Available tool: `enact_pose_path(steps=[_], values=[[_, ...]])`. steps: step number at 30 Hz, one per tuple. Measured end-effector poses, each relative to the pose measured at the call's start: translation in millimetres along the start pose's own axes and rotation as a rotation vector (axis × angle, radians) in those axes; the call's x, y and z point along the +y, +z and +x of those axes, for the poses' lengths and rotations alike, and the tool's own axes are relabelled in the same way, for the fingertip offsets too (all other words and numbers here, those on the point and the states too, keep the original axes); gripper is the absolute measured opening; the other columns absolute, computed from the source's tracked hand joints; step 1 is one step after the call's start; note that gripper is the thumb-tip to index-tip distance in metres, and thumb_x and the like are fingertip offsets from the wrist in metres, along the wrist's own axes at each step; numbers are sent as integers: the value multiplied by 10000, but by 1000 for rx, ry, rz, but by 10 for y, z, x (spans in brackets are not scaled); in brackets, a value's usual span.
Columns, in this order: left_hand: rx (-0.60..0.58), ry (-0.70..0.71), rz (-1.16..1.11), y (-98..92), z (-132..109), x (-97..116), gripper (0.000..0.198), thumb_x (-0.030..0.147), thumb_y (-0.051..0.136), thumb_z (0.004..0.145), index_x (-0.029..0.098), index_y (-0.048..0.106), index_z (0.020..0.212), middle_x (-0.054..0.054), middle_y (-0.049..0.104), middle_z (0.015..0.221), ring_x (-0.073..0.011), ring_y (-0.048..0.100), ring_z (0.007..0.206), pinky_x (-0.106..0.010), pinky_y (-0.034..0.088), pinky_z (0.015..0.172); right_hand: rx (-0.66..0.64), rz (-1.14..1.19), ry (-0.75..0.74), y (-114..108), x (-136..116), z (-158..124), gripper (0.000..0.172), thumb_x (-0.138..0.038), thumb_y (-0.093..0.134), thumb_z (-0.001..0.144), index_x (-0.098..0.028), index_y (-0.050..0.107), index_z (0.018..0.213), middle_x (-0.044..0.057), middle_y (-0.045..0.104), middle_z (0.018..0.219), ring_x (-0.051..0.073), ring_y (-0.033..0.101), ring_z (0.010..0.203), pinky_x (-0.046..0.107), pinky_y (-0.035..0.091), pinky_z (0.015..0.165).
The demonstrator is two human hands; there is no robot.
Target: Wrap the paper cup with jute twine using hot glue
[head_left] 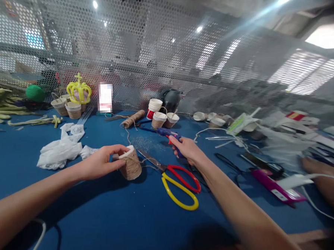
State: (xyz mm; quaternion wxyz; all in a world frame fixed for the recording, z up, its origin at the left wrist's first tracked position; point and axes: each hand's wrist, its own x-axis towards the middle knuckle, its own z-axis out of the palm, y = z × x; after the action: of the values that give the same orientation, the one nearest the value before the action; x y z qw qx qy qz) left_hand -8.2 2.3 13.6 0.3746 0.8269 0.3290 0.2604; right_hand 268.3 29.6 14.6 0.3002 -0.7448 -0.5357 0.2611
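My left hand (101, 162) is closed round a small paper cup wrapped in jute twine (130, 163), which rests tilted on the blue table (110, 225). My right hand (186, 148) grips the handle of a blue glue gun (167, 132) with a red trigger, its nozzle pointing left, a little right of the cup. Scissors with one red and one yellow handle (179, 184) lie on the table between my two hands. A strand of twine runs from the cup toward a spool of jute twine (132, 119) farther back.
Crumpled white plastic (62, 147) lies at the left. Twine-wrapped cups (162, 119) and a yellow crown (79, 90) stand by the perforated metal screen (152, 58). Black scissors (230, 165), a magenta tool (273, 186), cables and papers clutter the right, where another person's hand (316, 165) rests.
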Motion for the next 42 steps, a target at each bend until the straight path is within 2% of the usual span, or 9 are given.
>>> enact_pose_path(steps=[5, 9, 12, 14, 16, 19, 21, 27, 42], values=[[-1, 12, 6, 5, 0, -12, 241, 203, 466, 785, 143, 557, 1000, -41, 624, 999, -156, 554, 899, -254, 421, 803, 4, -239, 35, 67, 83, 209, 269, -297, 481, 856, -167, 515, 1089, 62, 547, 1079, 164, 562, 877, 363, 478, 738], [5, 4, 0, -1, 2, -1, 237, 216, 466, 787, 145, 559, 993, -37, 626, 986, -156, 558, 880, -245, 426, 785, 119, -390, -76, 75, -14, 104, 191, -292, 540, 803, -120, 602, 861, 157, 576, 991, 295, 517, 980, 446, 406, 803], [3, -3, -13, -1, 4, 15, 227, 208, 459, 792, 139, 561, 982, -40, 627, 978, -153, 559, 873, -245, 426, 782, 140, -410, -287, 99, -198, -186, 173, -301, 513, 808, -152, 598, 793, 152, 585, 979, 308, 476, 1037, 438, 354, 857], [2, -1, -27, 1, 3, 19, 224, 207, 460, 793, 135, 559, 982, -43, 628, 977, -153, 556, 883, -252, 422, 796, 45, -371, -459, 148, -320, -424, 159, -343, 551, 780, -198, 591, 833, 65, 611, 945, 222, 532, 951, 349, 395, 832], [-1, 4, -34, 6, 0, 19, 228, 203, 466, 793, 134, 554, 991, -45, 625, 980, -154, 552, 893, -259, 417, 811, -81, -309, -719, 223, -402, -637, 237, -363, 621, 719, -191, 577, 876, 59, 615, 920, 211, 551, 878, 343, 424, 766], [-14, 21, -36, 13, -8, 16, 225, 195, 468, 797, 141, 550, 1000, -37, 625, 971, -146, 551, 880, -257, 415, 811, -55, -326, -877, 342, -426, -831, 165, -260, 654, 698, -172, 554, 796, 48, 610, 812, 209, 537, 813, 347, 410, 728], [-29, 33, -41, 17, -11, 18, 215, 197, 466, 803, 145, 552, 994, -34, 626, 962, -141, 553, 862, -251, 420, 796, -20, -282, -863, 384, -406, -876, 42, -199, 582, 760, -176, 550, 745, 34, 600, 758, 186, 532, 757, 331, 403, 704], [-41, 26, -27, 18, -21, 40, 193, 208, 477, 802, 131, 567, 955, -44, 632, 924, -143, 556, 825, -245, 426, 759, -134, -56, -738, 318, -391, -884, 174, -257, 450, 846, -194, 566, 733, 7, 605, 694, 139, 544, 647, 259, 416, 617], [-64, 38, 4, 29, -34, 41, 98, 172, 483, 774, 121, 561, 807, -45, 601, 834, -139, 536, 775, -246, 414, 728, -107, 77, -576, 328, -297, -825, 175, -344, 494, 808, -189, 552, 752, -36, 481, 535, 94, 428, 482, 202, 357, 455]])
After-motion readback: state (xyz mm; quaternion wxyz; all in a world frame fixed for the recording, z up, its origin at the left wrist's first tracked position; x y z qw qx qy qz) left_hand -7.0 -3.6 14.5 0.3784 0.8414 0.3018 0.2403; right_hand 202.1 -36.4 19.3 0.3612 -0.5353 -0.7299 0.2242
